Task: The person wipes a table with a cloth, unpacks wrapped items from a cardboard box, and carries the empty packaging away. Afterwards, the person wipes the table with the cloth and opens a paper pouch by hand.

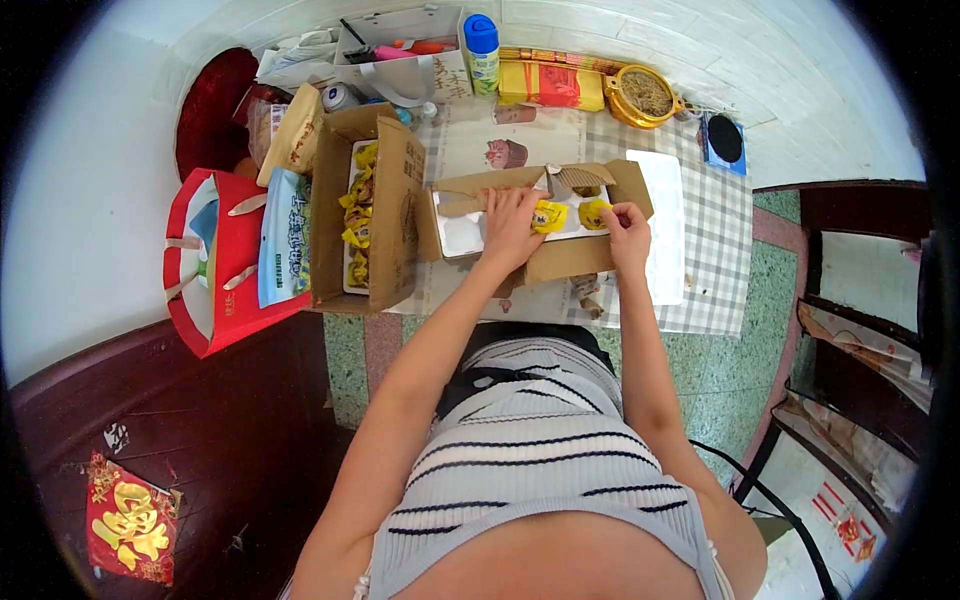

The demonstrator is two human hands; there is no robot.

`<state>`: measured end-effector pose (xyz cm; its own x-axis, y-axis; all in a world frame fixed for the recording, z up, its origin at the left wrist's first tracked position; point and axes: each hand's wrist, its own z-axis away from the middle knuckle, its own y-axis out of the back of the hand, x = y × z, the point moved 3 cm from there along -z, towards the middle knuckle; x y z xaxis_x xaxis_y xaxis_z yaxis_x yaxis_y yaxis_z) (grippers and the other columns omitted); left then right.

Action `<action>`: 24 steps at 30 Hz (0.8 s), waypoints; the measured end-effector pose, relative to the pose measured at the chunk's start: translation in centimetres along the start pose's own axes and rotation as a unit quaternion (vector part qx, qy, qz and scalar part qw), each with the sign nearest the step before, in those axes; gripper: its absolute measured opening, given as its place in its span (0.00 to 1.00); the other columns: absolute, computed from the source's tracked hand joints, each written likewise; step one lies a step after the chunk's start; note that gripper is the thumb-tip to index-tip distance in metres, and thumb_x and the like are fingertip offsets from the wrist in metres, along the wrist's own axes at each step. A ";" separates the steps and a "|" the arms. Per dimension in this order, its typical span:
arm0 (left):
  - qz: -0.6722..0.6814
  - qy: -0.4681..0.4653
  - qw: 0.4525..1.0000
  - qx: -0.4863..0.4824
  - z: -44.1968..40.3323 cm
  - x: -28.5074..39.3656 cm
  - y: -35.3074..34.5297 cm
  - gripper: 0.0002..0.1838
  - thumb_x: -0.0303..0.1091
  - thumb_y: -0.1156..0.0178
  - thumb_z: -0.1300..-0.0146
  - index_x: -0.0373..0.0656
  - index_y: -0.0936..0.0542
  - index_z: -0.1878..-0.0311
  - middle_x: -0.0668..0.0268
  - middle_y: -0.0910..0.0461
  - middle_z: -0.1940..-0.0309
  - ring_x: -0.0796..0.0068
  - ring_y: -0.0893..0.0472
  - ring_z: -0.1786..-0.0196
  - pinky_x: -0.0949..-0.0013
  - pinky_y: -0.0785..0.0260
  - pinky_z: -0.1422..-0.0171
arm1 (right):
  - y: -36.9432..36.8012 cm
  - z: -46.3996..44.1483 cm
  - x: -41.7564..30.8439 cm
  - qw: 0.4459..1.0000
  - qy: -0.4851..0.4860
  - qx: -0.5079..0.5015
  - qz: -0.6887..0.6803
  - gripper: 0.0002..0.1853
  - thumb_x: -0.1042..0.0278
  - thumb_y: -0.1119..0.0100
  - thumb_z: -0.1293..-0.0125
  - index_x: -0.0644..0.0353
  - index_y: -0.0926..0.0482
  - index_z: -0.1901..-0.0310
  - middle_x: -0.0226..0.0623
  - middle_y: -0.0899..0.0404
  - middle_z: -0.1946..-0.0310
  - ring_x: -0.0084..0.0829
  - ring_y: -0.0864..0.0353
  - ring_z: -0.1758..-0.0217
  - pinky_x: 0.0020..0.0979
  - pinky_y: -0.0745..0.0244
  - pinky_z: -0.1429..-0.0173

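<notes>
An opened cardboard box (565, 267) lies on the table with a white tray (462, 238) of round cups inside. My left hand (512, 228) rests over the tray, fingers stretched toward the box's far flap. Beside its thumb sits a yellow-wrapped packet (549, 216). At the right end of the tray, my right hand (630, 238) pinches the edge of another yellow-wrapped packet (594, 214), which is in or just above its cup. A third yellow packet (586, 190) shows partly under the far flap. What the wrappers contain is hidden.
To the left stands a taller cardboard box (395, 215) with several yellow packets, beside a red gift bag (240, 265) and a blue pouch (285, 235). A white foam sheet (662, 225) lies at right. Behind are a spray can (482, 58) and a golden pot (645, 95).
</notes>
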<state>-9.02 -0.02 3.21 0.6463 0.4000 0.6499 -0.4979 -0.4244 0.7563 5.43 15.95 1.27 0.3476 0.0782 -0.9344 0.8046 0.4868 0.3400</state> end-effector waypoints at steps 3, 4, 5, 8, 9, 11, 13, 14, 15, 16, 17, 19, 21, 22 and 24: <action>0.016 -0.005 1.000 0.002 0.1 -0.4 0.0 0.32 0.34 0.28 0.54 0.52 0.27 0.43 0.62 0.27 0.48 0.56 0.30 0.38 0.41 0.57 0.25 | 0.7 0.9 -1.1 0.994 -0.004 -0.010 -0.110 0.06 0.70 0.36 0.36 0.61 0.21 0.66 0.24 0.24 0.73 0.16 0.28 0.71 0.20 0.33 0.67; 0.030 -0.005 1.000 0.001 0.1 -0.4 0.0 0.32 0.34 0.28 0.54 0.52 0.27 0.43 0.62 0.27 0.48 0.56 0.31 0.37 0.39 0.58 0.25 | 1.1 0.9 -2.4 0.966 -0.077 -0.028 -0.243 0.04 0.70 0.39 0.33 0.60 0.22 0.63 0.22 0.25 0.72 0.13 0.29 0.70 0.17 0.35 0.66; 0.031 -0.003 1.000 0.000 0.2 -0.4 -0.1 0.32 0.34 0.28 0.54 0.52 0.27 0.43 0.62 0.27 0.48 0.56 0.31 0.37 0.39 0.58 0.25 | 1.6 1.2 -3.7 0.944 -0.133 0.003 -0.302 0.04 0.70 0.40 0.32 0.60 0.23 0.62 0.22 0.25 0.70 0.13 0.29 0.68 0.16 0.34 0.63; 0.001 -0.012 1.000 0.004 -0.5 0.3 0.1 0.28 0.35 0.30 0.50 0.50 0.26 0.43 0.59 0.27 0.48 0.54 0.29 0.40 0.45 0.50 0.26 | 3.1 -0.3 -4.8 0.968 0.009 -0.038 -0.247 0.05 0.69 0.41 0.31 0.60 0.24 0.60 0.29 0.21 0.62 0.19 0.21 0.57 0.24 0.21 0.52; 0.066 0.060 0.996 0.012 -0.4 -0.1 0.6 0.27 0.35 0.32 0.47 0.48 0.26 0.42 0.60 0.26 0.47 0.56 0.27 0.41 0.50 0.44 0.29 | 3.2 -0.3 -5.4 0.968 0.011 -0.036 -0.247 0.05 0.69 0.41 0.31 0.60 0.24 0.60 0.29 0.21 0.62 0.19 0.21 0.57 0.24 0.21 0.52; 0.129 0.131 0.983 0.019 -0.2 -0.5 1.7 0.26 0.35 0.33 0.44 0.46 0.27 0.41 0.60 0.26 0.46 0.58 0.25 0.42 0.56 0.39 0.31 | 2.4 0.2 -7.3 0.975 0.029 -0.075 -0.207 0.05 0.70 0.40 0.32 0.61 0.23 0.60 0.27 0.21 0.65 0.15 0.24 0.63 0.20 0.25 0.58; 0.474 0.140 0.869 0.023 0.0 -0.1 2.6 0.24 0.37 0.37 0.40 0.40 0.26 0.42 0.62 0.21 0.51 0.63 0.25 0.42 0.62 0.31 0.38 | 0.8 1.1 -7.3 0.961 0.000 -0.108 -0.256 0.05 0.71 0.41 0.32 0.61 0.24 0.59 0.27 0.21 0.64 0.17 0.22 0.62 0.23 0.23 0.53; 0.555 0.145 0.819 0.016 0.2 0.5 2.9 0.22 0.38 0.39 0.38 0.39 0.25 0.42 0.65 0.21 0.51 0.68 0.23 0.44 0.66 0.28 0.42 | -0.2 1.7 -7.0 0.963 0.016 -0.133 -0.233 0.05 0.71 0.41 0.32 0.62 0.23 0.59 0.26 0.21 0.64 0.17 0.22 0.61 0.23 0.23 0.53; 0.555 0.146 0.819 0.015 0.5 1.2 3.5 0.22 0.38 0.39 0.38 0.39 0.25 0.42 0.65 0.21 0.51 0.68 0.23 0.44 0.66 0.28 0.42 | -1.3 2.2 -6.7 0.965 0.032 -0.158 -0.209 0.05 0.70 0.42 0.31 0.62 0.23 0.59 0.26 0.21 0.64 0.17 0.22 0.60 0.23 0.23 0.52; 0.673 0.168 0.719 -0.040 0.8 2.1 3.6 0.22 0.39 0.41 0.37 0.40 0.24 0.42 0.64 0.22 0.49 0.69 0.23 0.45 0.63 0.28 0.42 | -2.2 2.7 -6.8 0.965 0.031 -0.158 -0.209 0.05 0.70 0.42 0.31 0.62 0.23 0.59 0.26 0.21 0.64 0.17 0.22 0.60 0.23 0.23 0.52; 0.772 0.185 0.600 -0.094 1.0 2.8 3.5 0.22 0.41 0.42 0.37 0.41 0.24 0.43 0.62 0.22 0.47 0.69 0.23 0.46 0.61 0.27 0.43 | -3.4 3.3 -6.8 0.961 -0.011 -0.178 -0.213 0.07 0.69 0.42 0.31 0.64 0.22 0.59 0.29 0.20 0.63 0.22 0.20 0.60 0.24 0.23 0.53; 0.752 0.212 0.620 -0.072 1.5 1.0 2.4 0.22 0.42 0.43 0.36 0.41 0.24 0.43 0.63 0.22 0.48 0.69 0.22 0.46 0.61 0.27 0.44 | -4.0 3.3 -7.2 0.954 -0.052 -0.201 -0.217 0.09 0.68 0.43 0.30 0.65 0.21 0.60 0.32 0.18 0.63 0.26 0.19 0.61 0.26 0.23 0.53; 0.729 0.238 0.639 -0.051 2.0 -0.5 1.8 0.22 0.43 0.44 0.36 0.42 0.24 0.43 0.63 0.21 0.49 0.70 0.22 0.47 0.60 0.26 0.45 | -2.8 1.9 -7.8 0.976 -0.008 -0.117 0.182 0.13 0.63 0.46 0.29 0.65 0.19 0.56 0.41 0.18 0.62 0.38 0.17 0.61 0.32 0.23 0.51; 0.733 0.255 0.630 -0.041 2.1 -0.8 1.8 0.22 0.43 0.44 0.35 0.41 0.23 0.43 0.62 0.21 0.51 0.68 0.22 0.48 0.62 0.26 0.46 | -3.1 1.2 -6.5 0.955 0.105 -0.094 0.262 0.13 0.63 0.47 0.31 0.65 0.19 0.56 0.48 0.20 0.59 0.49 0.20 0.57 0.40 0.26 0.50; 0.737 0.271 0.618 -0.031 2.3 -1.3 1.6 0.21 0.43 0.45 0.35 0.40 0.23 0.44 0.62 0.20 0.52 0.67 0.21 0.49 0.63 0.25 0.47 | -3.3 -0.1 -4.4 0.936 0.172 -0.092 0.293 0.12 0.65 0.46 0.33 0.64 0.19 0.56 0.47 0.20 0.59 0.49 0.22 0.55 0.42 0.26 0.50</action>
<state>-9.33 -3.08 3.46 -0.8168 -0.1635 0.5532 -0.3465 -0.6276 -0.6971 1.19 14.06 4.22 0.5014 0.6387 -0.5836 0.4175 0.4122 0.8098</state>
